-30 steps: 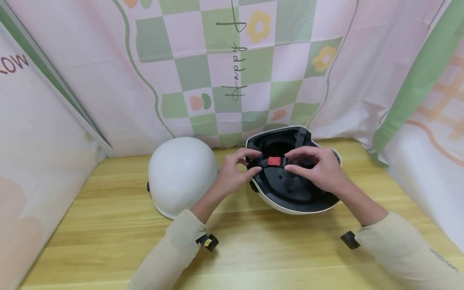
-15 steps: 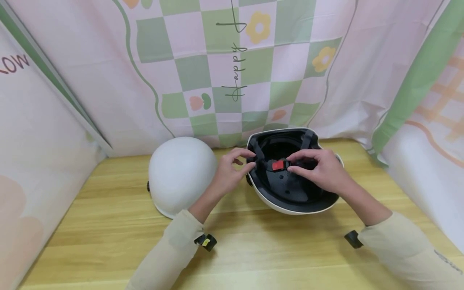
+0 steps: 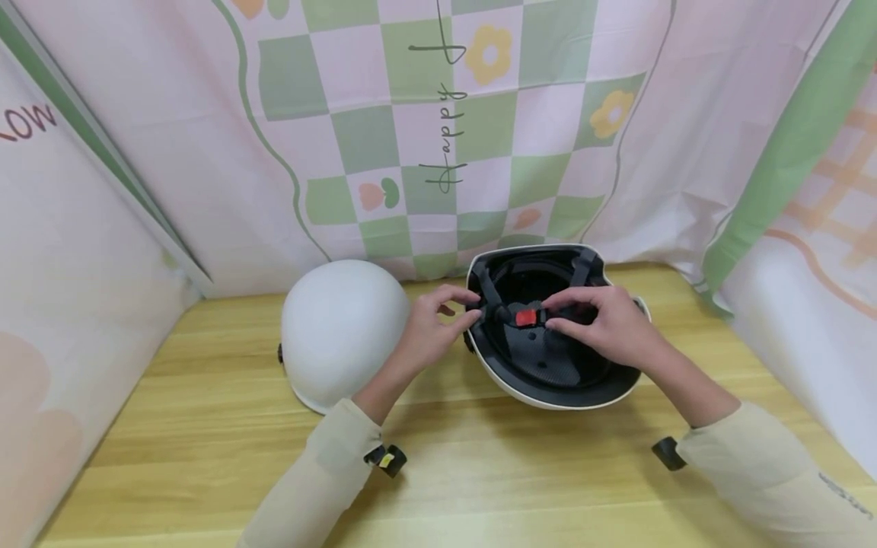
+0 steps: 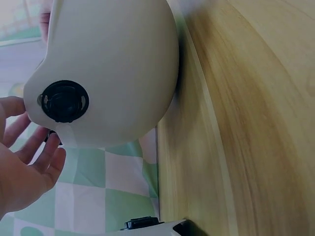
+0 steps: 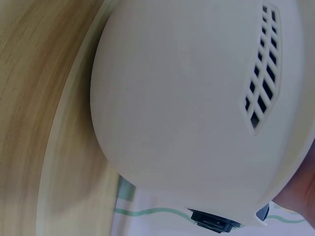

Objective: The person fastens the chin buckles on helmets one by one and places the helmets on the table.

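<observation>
An upturned white helmet [image 3: 530, 394] with a black lining lies on the right of the table. Across its opening runs a black chin strap [image 3: 490, 291] with a red buckle [image 3: 525, 317]. My right hand [image 3: 610, 323] pinches the strap at the buckle's black end between thumb and index finger; the wrist view hides that grip behind the shell. My left hand [image 3: 435, 323] is at the helmet's left rim, thumb and index fingertips apart. In the left wrist view, its loosely spread fingers touch the shell's edge beside a round black knob [image 4: 65, 101].
A second white helmet [image 3: 342, 331] sits dome up to the left, close beside my left forearm. Behind both hangs a checked curtain [image 3: 418, 137] at the back edge of the wooden table [image 3: 479, 472]. More curtains close in both sides.
My left fingers have drawn back left from the strap to the rim. The red buckle has sunk slightly into the helmet, with my right hand still at its end.
</observation>
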Motion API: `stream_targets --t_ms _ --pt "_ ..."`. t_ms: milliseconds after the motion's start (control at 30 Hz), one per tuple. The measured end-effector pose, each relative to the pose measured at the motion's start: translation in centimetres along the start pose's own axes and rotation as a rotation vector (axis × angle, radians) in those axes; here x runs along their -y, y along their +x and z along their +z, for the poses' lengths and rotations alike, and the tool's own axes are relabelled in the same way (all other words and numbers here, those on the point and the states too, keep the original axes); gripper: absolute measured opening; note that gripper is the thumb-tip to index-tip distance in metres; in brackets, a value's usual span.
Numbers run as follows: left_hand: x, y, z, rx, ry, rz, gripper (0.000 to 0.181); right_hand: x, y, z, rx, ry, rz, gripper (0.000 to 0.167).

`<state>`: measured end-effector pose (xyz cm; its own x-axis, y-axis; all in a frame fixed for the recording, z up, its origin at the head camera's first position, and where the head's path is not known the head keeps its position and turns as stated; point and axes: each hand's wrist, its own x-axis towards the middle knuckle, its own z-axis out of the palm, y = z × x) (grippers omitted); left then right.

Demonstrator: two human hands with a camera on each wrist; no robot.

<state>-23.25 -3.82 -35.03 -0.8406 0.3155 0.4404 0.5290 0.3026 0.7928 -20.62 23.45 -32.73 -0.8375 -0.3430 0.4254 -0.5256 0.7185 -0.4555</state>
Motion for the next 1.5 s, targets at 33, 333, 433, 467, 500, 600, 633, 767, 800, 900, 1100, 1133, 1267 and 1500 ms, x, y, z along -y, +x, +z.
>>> stream_targets --t_ms 33,333,433,467,500,600,633,767,800,900,1100,1133,1267,1500 --pt "0.0 0.0 0.0 0.0 0.0 -0.002 0.022 0.0 0.0 0.0 -0.001 -0.001 -0.002 0.017" --pt "0.1 -0.1 -0.1 0.006 -0.007 -0.018 0.023 -0.2 0.0 -0.2 0.016 0.078 0.002 0.02" --pt "0.2 -0.1 -0.2 0.015 -0.004 -0.032 0.023 -0.3 -0.1 -0.5 0.003 0.123 -0.002 0.021" --pt "0.3 -0.1 -0.2 0.018 -0.003 -0.036 0.024 -0.3 -0.1 -0.6 -0.01 0.132 -0.006 0.021" --pt "0.3 -0.2 -0.3 0.022 -0.002 -0.039 0.024 -0.3 -0.1 -0.8 -0.025 0.141 -0.011 0.022" --pt "0.5 -0.3 -0.5 0.028 -0.005 -0.049 0.024 -0.5 -0.2 -1.3 -0.086 0.147 -0.024 0.022" --pt "0.6 -0.4 -0.5 0.028 -0.008 -0.052 0.024 -0.6 -0.2 -1.5 -0.106 0.15 -0.023 0.022" --pt "0.9 -0.5 -0.7 0.032 -0.012 -0.07 0.025 -1.6 -0.4 -2.4 -0.171 0.155 0.008 0.02" --pt "0.9 -0.5 -0.7 0.035 -0.011 -0.074 0.025 -1.9 -0.5 -2.5 -0.184 0.154 0.027 0.02" --pt "0.9 -0.6 -0.8 0.04 -0.004 -0.082 0.026 -2.9 -0.8 -3.0 -0.214 0.146 0.072 0.019" --pt "1.2 -0.6 -0.7 0.077 0.025 -0.109 0.035 -4.4 -1.2 -3.1 -0.233 0.213 0.137 0.025" --pt "1.2 -0.5 -0.7 0.091 0.029 -0.119 0.037 -4.7 -1.3 -3.0 -0.234 0.241 0.136 0.026" --pt "1.3 -0.5 -0.7 0.165 0.014 -0.165 0.046 -5.6 -1.6 -2.9 -0.226 0.339 0.096 0.033" --pt "1.1 -0.7 -0.7 0.251 -0.044 -0.26 0.054 -7.4 -1.9 -2.6 -0.116 0.354 0.064 0.051"
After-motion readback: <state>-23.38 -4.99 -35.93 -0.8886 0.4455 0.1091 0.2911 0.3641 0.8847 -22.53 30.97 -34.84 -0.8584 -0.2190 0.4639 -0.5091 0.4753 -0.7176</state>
